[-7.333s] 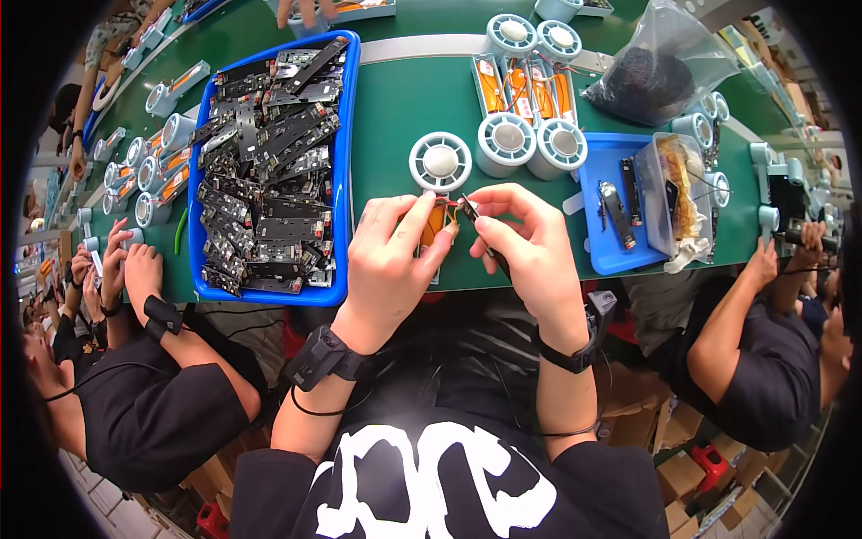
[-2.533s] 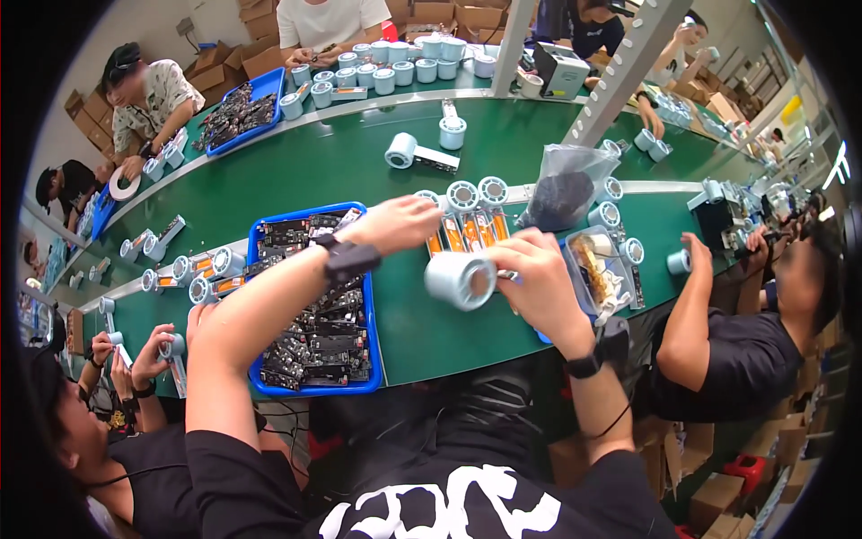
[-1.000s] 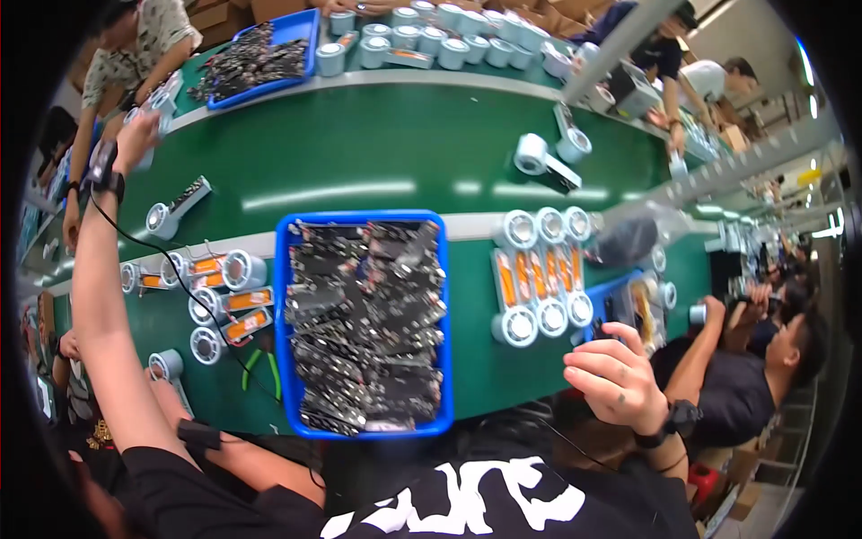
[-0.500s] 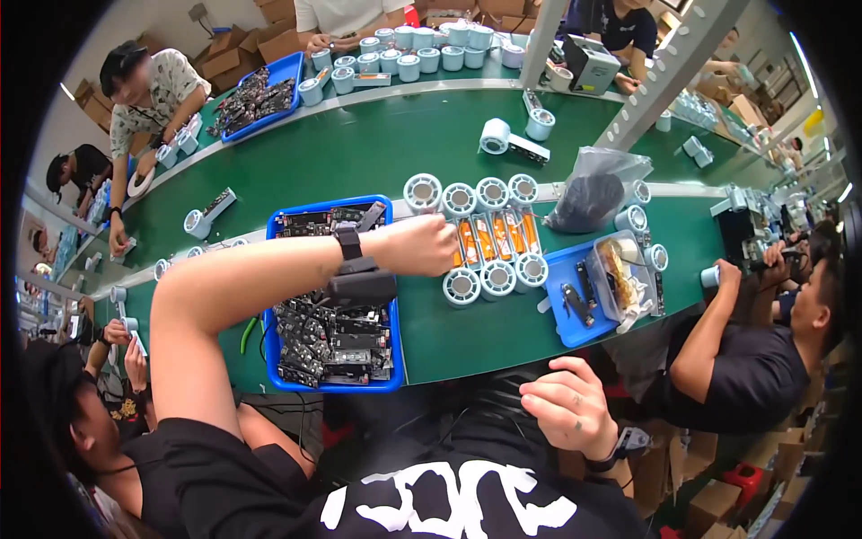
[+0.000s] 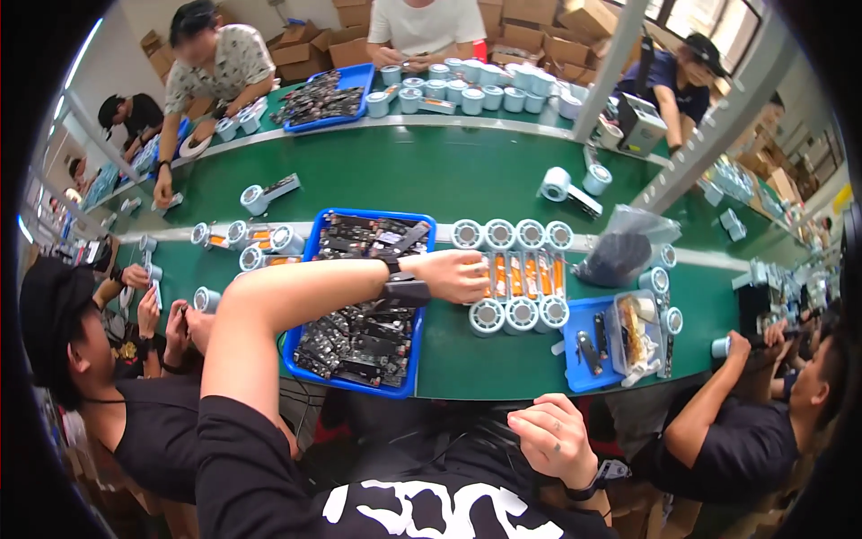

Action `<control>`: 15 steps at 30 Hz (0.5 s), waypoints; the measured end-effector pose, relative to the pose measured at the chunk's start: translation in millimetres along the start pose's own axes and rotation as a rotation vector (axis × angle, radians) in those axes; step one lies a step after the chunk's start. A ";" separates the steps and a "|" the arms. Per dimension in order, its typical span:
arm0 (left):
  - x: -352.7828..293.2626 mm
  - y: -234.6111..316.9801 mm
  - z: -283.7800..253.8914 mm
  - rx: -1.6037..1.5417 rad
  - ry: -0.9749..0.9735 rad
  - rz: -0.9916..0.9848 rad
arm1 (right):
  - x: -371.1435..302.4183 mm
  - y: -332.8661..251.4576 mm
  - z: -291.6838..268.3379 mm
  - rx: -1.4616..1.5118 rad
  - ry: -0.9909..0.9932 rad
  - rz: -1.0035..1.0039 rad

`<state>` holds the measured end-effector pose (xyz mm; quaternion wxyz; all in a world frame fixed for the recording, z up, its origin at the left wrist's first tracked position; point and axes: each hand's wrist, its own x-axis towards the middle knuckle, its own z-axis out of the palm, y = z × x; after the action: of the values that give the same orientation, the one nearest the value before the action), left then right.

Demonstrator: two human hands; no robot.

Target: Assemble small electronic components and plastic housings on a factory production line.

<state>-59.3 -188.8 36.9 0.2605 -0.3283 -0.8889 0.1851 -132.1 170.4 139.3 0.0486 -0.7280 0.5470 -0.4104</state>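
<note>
My left hand (image 5: pixel 455 277) reaches across a blue tray of circuit boards (image 5: pixel 417 355). Its fingers are curled down at the left end of a cluster of light-blue round-headed devices (image 5: pixel 522 314), which look like small fans. Orange parts (image 5: pixel 530 274) lie between their two rows of round heads. The fingertips cover whatever they grip or touch there. My right hand (image 5: pixel 555 440) hovers in front of my body, off the table's near edge, with its fingers bent inward. Any object inside the right hand is hidden.
Right of the cluster lie a dark-filled plastic bag (image 5: pixel 620 247) and a blue tray (image 5: pixel 579 373) beside a clear container (image 5: pixel 636 328). Co-workers sit on both sides and across the green table (image 5: pixel 377 171). A metal post (image 5: pixel 611 72) rises at the far right.
The whole view has shifted, so the table sits further right and lower. My left hand stays at the cluster's left end. My right hand's fingers have curled in more.
</note>
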 end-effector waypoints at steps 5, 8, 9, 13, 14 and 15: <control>-7.9 -33.3 -24.1 -0.008 0.022 0.125 | 0.7 3.6 12.6 0.037 0.013 0.015; -38.0 -69.6 -69.9 -0.056 -0.103 -0.115 | 7.2 10.6 22.1 0.033 0.025 0.049; -58.7 -77.1 -78.0 -0.030 -0.224 -0.212 | 11.2 13.7 26.0 0.045 0.015 0.055; -163.7 -110.4 -95.9 0.044 -0.491 -0.576 | 50.0 24.8 30.6 0.064 -0.048 0.001; -188.9 -116.2 -100.1 0.033 -0.581 -0.694 | 62.5 28.8 30.5 0.071 -0.079 -0.025; -214.3 -120.8 -104.3 0.040 -0.584 -0.706 | 75.8 34.1 29.3 0.075 -0.086 -0.037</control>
<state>81.8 -404.5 107.2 0.0522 0.0658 -0.9788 0.1868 -133.9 82.3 143.6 0.0918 -0.7526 0.5152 -0.3997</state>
